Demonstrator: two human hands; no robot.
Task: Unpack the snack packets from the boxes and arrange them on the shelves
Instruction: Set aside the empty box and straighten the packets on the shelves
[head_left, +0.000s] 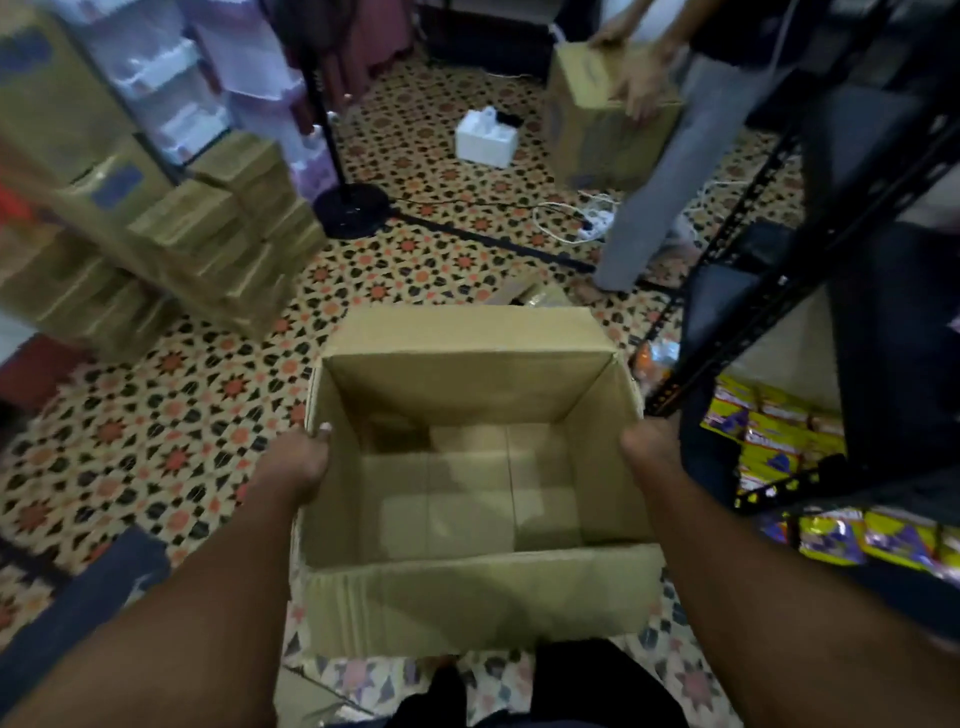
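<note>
One open cardboard box (467, 467) is being held above the patterned tile floor (156, 441), with nothing showing inside it but its bare bottom flaps. Two hands are gripping it: the left hand (298, 462) is curling over the left wall with its thumb hooked on the rim, and the right hand (649, 447) is clasping the right wall, its fingers hidden behind the cardboard.

To the right, one black metal shelving rack (727, 249) is standing just beside the box. Yellow and purple snack packets (769, 431) are lying on two of its lower shelves, one cluster above and one row beneath (852, 540); they are too blurred to count singly.

At the far side, a second person (670, 171) in grey trousers is holding one more cardboard box (592, 130) with two hands. On the floor near them one small white box (485, 137) is sitting, and one white power strip (597, 221) with its cable is lying beside their leg. One black fan stand (350, 205) is standing further left. At the left, a stack of many sealed cartons (208, 234) is piled up, the number unclear through blur.
</note>
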